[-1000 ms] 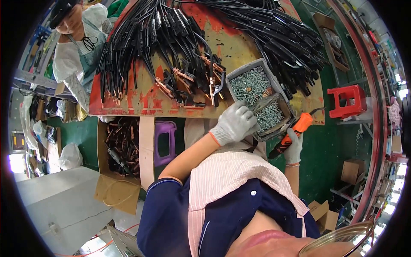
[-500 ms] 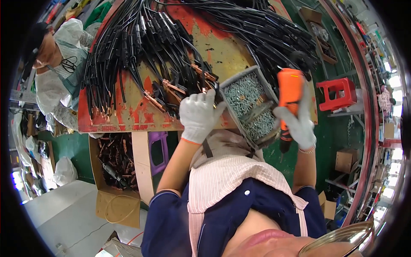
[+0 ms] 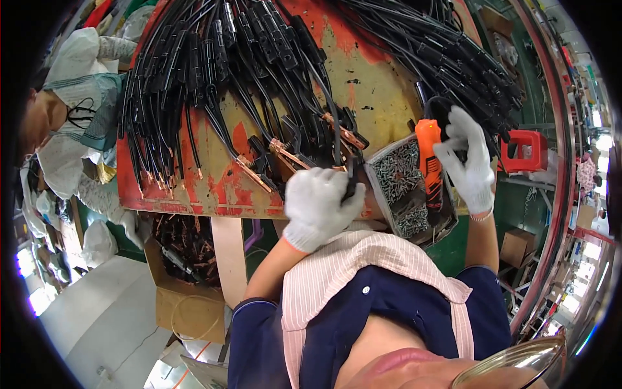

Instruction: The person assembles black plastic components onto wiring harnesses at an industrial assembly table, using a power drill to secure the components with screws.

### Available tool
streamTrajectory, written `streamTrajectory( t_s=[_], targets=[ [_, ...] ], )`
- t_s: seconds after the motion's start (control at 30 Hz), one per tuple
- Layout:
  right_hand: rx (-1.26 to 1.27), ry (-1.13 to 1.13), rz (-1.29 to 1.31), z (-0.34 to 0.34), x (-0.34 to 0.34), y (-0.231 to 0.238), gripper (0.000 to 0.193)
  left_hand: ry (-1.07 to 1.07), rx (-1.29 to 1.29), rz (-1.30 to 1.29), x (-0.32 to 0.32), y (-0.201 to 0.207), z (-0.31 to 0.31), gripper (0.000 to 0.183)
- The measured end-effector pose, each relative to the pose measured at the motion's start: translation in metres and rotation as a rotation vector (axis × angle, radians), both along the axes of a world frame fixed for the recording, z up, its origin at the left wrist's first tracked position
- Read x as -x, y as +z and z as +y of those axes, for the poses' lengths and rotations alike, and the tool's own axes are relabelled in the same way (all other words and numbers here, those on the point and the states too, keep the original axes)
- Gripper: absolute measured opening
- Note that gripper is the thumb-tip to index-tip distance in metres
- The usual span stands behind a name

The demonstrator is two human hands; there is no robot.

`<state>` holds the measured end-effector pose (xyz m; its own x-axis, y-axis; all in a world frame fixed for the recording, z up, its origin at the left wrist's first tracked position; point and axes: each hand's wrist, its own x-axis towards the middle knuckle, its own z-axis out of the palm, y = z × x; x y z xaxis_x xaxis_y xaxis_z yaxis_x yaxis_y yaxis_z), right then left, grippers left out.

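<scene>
Left hand (image 3: 321, 206), gloved in white, is curled around a black clamp (image 3: 352, 177) at the centre of the frame; right hand (image 3: 468, 162), also gloved, is spread with fingers apart, right of centre, beside an orange driver (image 3: 429, 162); whether they touch is unclear; the driver lies over a grey tray (image 3: 381, 202) of screws (image 3: 396, 176); black cables (image 3: 214, 58) fan across the worktop (image 3: 372, 84), upper left and upper right.
</scene>
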<state>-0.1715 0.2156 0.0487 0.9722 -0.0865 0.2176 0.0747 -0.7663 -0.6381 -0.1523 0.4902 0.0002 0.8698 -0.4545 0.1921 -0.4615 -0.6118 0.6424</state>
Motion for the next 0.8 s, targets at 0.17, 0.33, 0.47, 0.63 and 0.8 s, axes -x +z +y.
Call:
streamTrajectory(
  t_s=[0.17, 0.33, 0.47, 0.63, 0.8],
  targets=[
    [0.276, 0.418, 0.003, 0.040, -0.073, -0.017, 0.050, 0.395, 0.370, 0.262, 0.009, 0.018, 0.054, 0.008],
    [0.479, 0.468, 0.710, 0.087, -0.094, -0.043, 0.072, 0.495, 0.288, 0.424, 0.023, -0.001, 0.083, 0.013],
    [0.424, 0.487, 0.676, 0.091, -0.084, -0.058, 0.070, 0.438, 0.141, 0.315, 0.030, -0.019, 0.074, 0.024],
    [0.008, 0.529, 0.523, 0.119, -0.071, -0.031, 0.060, 0.553, 0.101, 0.006, 0.033, -0.003, 0.067, 0.048],
    [0.330, 1.072, 0.485, 0.147, -0.043, -0.003, 0.042, 0.431, -0.001, -0.520, 0.001, 0.036, 0.038, 0.044]
  ],
)
